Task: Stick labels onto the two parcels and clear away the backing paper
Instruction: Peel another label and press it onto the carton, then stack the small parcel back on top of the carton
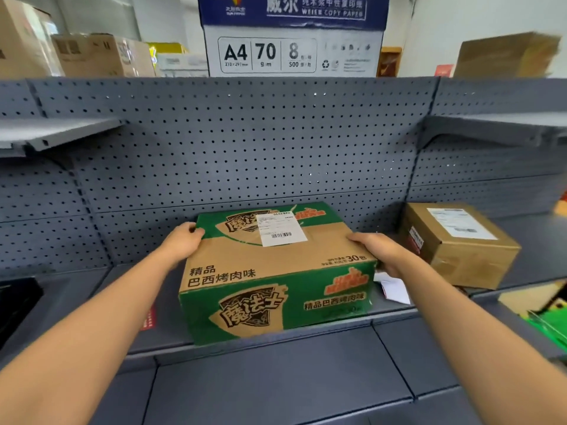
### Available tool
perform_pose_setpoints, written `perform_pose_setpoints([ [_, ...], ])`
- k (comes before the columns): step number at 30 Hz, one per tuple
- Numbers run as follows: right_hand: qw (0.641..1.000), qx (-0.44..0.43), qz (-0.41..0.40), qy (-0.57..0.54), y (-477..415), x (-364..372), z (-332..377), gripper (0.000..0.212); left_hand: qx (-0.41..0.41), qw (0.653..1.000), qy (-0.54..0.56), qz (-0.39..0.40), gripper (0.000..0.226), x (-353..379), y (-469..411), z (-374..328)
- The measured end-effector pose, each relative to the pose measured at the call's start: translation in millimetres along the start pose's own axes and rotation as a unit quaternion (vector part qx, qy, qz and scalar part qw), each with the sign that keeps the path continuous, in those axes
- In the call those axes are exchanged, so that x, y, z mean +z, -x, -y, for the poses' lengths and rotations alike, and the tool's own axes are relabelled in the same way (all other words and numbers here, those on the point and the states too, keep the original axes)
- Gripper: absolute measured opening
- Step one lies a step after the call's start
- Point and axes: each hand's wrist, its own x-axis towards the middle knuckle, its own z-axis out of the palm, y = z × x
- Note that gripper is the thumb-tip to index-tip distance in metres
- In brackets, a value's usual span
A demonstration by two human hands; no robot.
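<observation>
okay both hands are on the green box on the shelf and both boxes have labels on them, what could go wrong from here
1. The green box overhangs the front edge of the shelf; with the left hand and right hand only on its top corners, it may tip forward.
2. The white backing paper lies crumpled between the green box and the brown parcel. Sliding the box right could trap or hide it, leaving it uncleared.
</observation>
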Motion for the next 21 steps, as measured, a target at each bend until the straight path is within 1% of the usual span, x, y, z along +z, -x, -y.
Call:
perform_pose_setpoints([
  [2,1.0,-0.002,-0.007,0.014,3,-1,5,0.033,-0.012,0.996,-0.087,0.003,0.039,-3,-11,-8],
  [4,0.999,-0.02,-0.002,0.026,6,-9,9,0.032,-0.03,0.982,-0.18,-0.056,0.044,4,-16,-26],
  [6,0.998,-0.044,-0.015,0.033,5,-24,15,0.033,0.001,0.972,-0.208,-0.108,0.044,20,-10,-63],
  [7,0.998,-0.055,-0.023,0.038,4,-23,16,0.032,0.029,0.972,-0.205,-0.108,0.043,26,-3,-73],
  [8,0.995,-0.067,-0.047,0.048,7,-60,14,0.03,0.068,0.976,-0.183,-0.096,0.042,58,1,-113],
  [10,0.992,-0.086,-0.067,0.067,3,-73,18,0.025,0.103,0.984,-0.135,-0.062,0.037,79,6,-145],
  [13,0.984,-0.108,-0.11,0.087,1,-116,19,0.022,0.132,0.989,-0.057,0.014,0.036,125,17,-201],
  [15,0.979,-0.113,-0.128,0.111,-3,-145,16,0.021,0.158,0.985,-0.036,0.058,0.035,153,26,-235],
  [18,0.965,-0.133,-0.153,0.164,-1,-183,7,0.021,0.185,0.978,-0.024,0.097,0.027,196,39,-280],
  [21,0.951,-0.136,-0.176,0.213,-2,-216,-7,0.028,0.206,0.97,-0.009,0.132,0.021,233,57,-316],
])
